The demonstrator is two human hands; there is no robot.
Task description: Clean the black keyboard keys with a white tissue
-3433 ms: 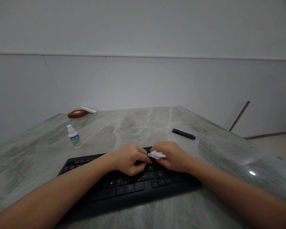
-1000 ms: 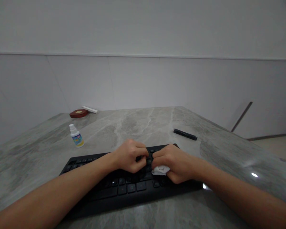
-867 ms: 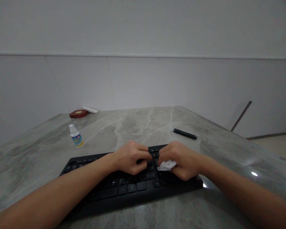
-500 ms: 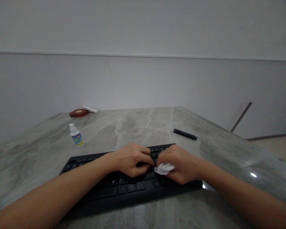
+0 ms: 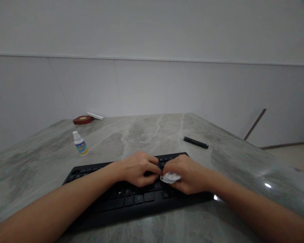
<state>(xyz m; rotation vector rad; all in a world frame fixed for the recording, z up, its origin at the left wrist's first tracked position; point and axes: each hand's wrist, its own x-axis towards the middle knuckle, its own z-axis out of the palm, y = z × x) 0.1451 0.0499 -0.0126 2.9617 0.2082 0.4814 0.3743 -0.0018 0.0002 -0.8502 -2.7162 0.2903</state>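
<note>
A black keyboard (image 5: 131, 209) lies at a slight slant across the table in front of me, with both hands over its middle and right part. My right hand (image 5: 188, 173) is closed round a crumpled white tissue (image 5: 170, 178), which sticks out between thumb and fingers just above the keys. My left hand (image 5: 139, 168) rests on the keyboard right beside it, its thumb and forefinger curled together at the tips. Whatever lies between those tips is too small to make out. Forearms and hands hide many of the keys.
On the grey marbled table (image 5: 142, 133), a small white spray bottle (image 5: 80, 144) stands to the left. A black pen-like object (image 5: 196, 142) lies beyond the keyboard on the right. Far back left are a reddish-brown case (image 5: 82, 119) and a white flat item (image 5: 95, 116) by the wall.
My right hand has shifted slightly left with the tissue, closer to the left fingertips. The left hand stays almost where it was.
</note>
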